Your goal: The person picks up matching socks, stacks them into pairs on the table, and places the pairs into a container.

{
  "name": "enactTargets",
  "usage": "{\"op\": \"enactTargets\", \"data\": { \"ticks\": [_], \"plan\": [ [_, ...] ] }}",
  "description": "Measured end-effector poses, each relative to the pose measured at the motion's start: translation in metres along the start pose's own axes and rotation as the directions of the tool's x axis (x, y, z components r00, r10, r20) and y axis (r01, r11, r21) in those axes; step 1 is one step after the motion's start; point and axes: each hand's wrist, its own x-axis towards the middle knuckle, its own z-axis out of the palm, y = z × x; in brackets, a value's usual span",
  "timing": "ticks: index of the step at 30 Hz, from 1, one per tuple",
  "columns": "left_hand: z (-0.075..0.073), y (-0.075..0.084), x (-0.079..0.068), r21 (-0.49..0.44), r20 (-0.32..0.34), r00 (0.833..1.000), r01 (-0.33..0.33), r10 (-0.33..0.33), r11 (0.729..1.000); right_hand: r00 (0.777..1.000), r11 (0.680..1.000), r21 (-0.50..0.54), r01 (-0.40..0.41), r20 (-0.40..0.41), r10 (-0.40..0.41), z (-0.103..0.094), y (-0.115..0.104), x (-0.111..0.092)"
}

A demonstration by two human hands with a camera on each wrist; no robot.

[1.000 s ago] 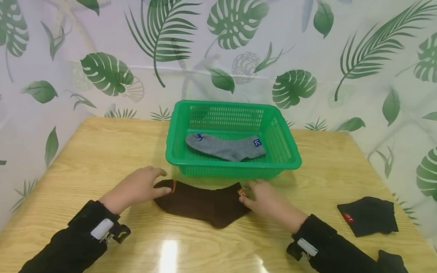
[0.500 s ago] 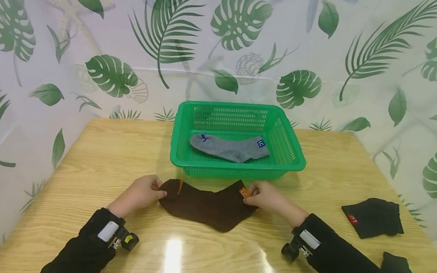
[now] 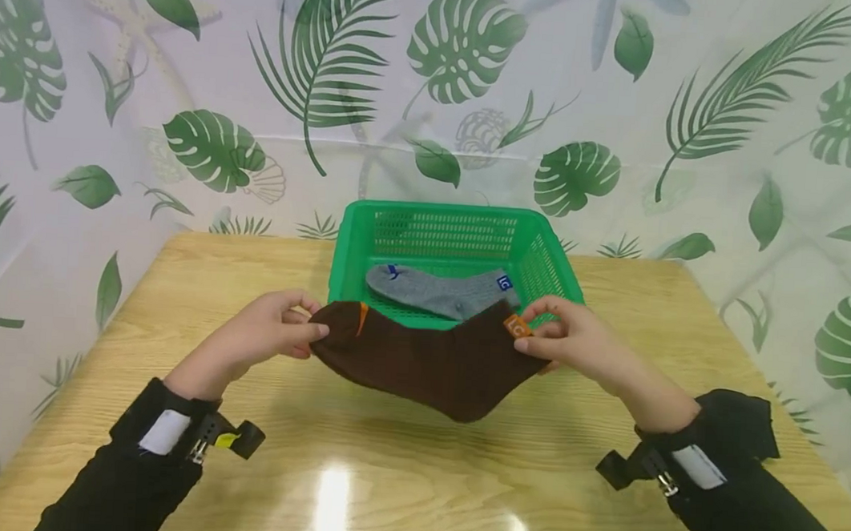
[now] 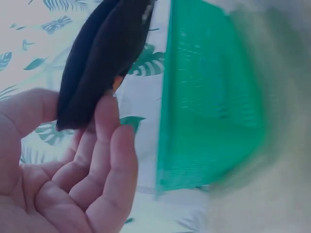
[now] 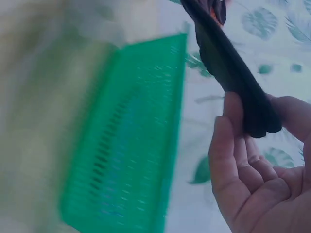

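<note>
Carrying step, I'd judge: I have a dark brown, soft fabric sock with an orange label held up level between both hands, off the wooden table. My left hand pinches the toe end, thumb against fingers; my right hand pinches the cuff end by the label, same nearly closed grip. Heel hangs loose in the middle. Two layers show at the cuff in the right wrist view; one sock or two, can't tell. Sock hides the near rim of the rectangular green plastic basket, where a grey knitted sock with a blue label lies. Black cloth piece sits partly behind my right sleeve. Next move probably calls for lifting the heel clear of that rim, then lowering both ends together so it lies flat beside the grey one.
</note>
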Motion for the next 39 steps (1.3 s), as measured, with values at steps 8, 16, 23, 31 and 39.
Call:
{"op": "enactTargets", "data": {
  "ticks": [8, 16, 23, 31, 39],
  "plan": [
    [-0.021, 0.051, 0.060, -0.038, -0.203, 0.979, 0.025, -0.032, 0.999, 0.984, 0.992, -0.099, -0.075, -0.169, 0.058, -0.041, -0.038, 0.049],
    [-0.002, 0.033, 0.122, -0.236, -0.352, 0.920, 0.090, -0.172, 0.968, 0.948, 0.959, -0.146, -0.244, -0.244, 0.204, -0.034, -0.009, 0.114],
    [0.027, 0.011, 0.145, 0.149, -0.439, 0.897, 0.134, -0.056, 0.980, 0.918, 0.932, 0.156, -0.327, -0.181, 0.353, -0.023, 0.035, 0.134],
    [0.046, 0.018, 0.145, 0.517, -0.350, 0.929, 0.085, 0.120, 0.852, 0.906, 0.918, 0.264, -0.295, -0.228, 0.357, -0.017, 0.052, 0.136],
    [0.057, 0.012, 0.160, 0.742, -0.170, 0.984, 0.095, 0.049, 0.664, 0.889, 0.923, 0.262, -0.280, -0.292, 0.353, -0.017, 0.056, 0.136]
  ]
}}
